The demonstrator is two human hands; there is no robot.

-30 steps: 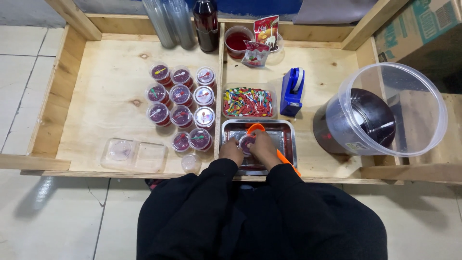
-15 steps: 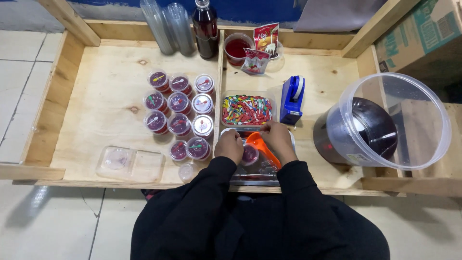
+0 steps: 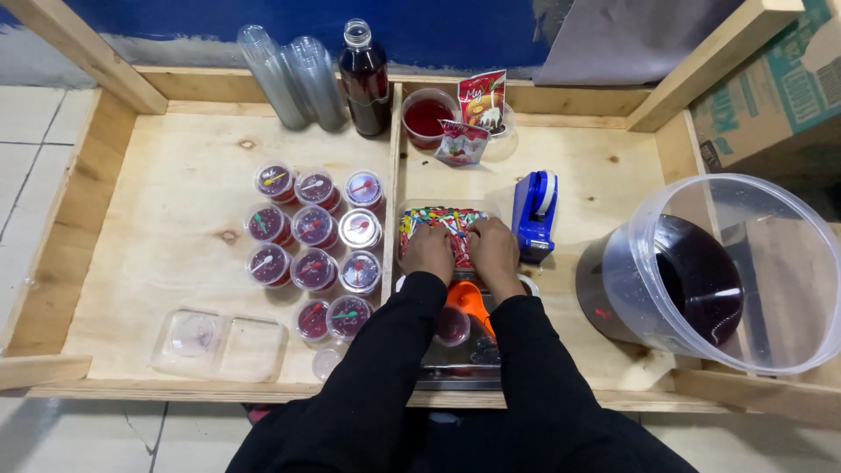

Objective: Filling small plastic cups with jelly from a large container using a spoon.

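Both of my hands rest on a clear box of small colourful sticks (image 3: 441, 216) in the middle of the wooden counter. My left hand (image 3: 428, 252) and my right hand (image 3: 493, 254) lie side by side, fingertips curled down into the sticks. The fingertips are hidden among them, so a grip cannot be made out. Under my forearms sits a metal tray (image 3: 455, 372) holding an orange funnel (image 3: 469, 302) and a small cup of dark red liquid (image 3: 453, 326). Several sealed cups of dark red drink (image 3: 311, 245) stand in rows just left of my left hand.
A blue tape dispenser (image 3: 534, 215) sits right of my right hand. At right stands a large clear bucket of dark red liquid (image 3: 710, 280). At the back are a dark bottle (image 3: 363, 79), stacked clear cups (image 3: 289, 74), a red cup (image 3: 427, 114) and sachets (image 3: 482, 101). A clear lid tray (image 3: 219, 342) lies front left.
My hands have left the cup in the metal tray and moved away from me onto the box of colourful sticks. The orange funnel now lies in the tray.
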